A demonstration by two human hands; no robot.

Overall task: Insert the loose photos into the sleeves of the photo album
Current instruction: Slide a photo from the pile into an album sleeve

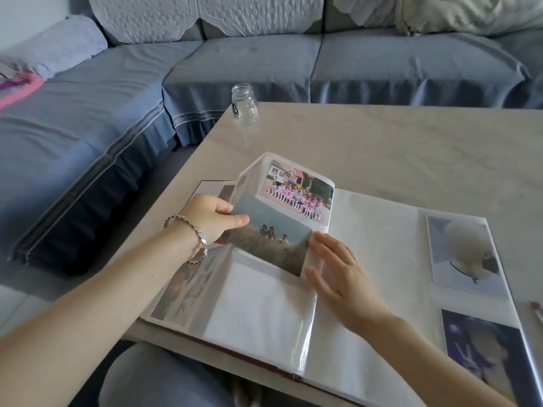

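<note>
Squarely on the pale desk (pixel 382 142) lies the open photo album (pixel 379 242), one clear-sleeved page (pixel 258 304) raised from it. The left hand (pixel 213 218) pinches the corner of a loose photo (pixel 273 245), which lies tilted across that page. The right hand (pixel 343 280) rests flat, fingers straight, on the page's edge, fingertips touching the photo's right side. A glass jar (pixel 244 105) stands at the desk's far corner.

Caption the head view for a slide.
Left hand holds a loose photo over the open photo album while the right hand presses on its page.
</note>
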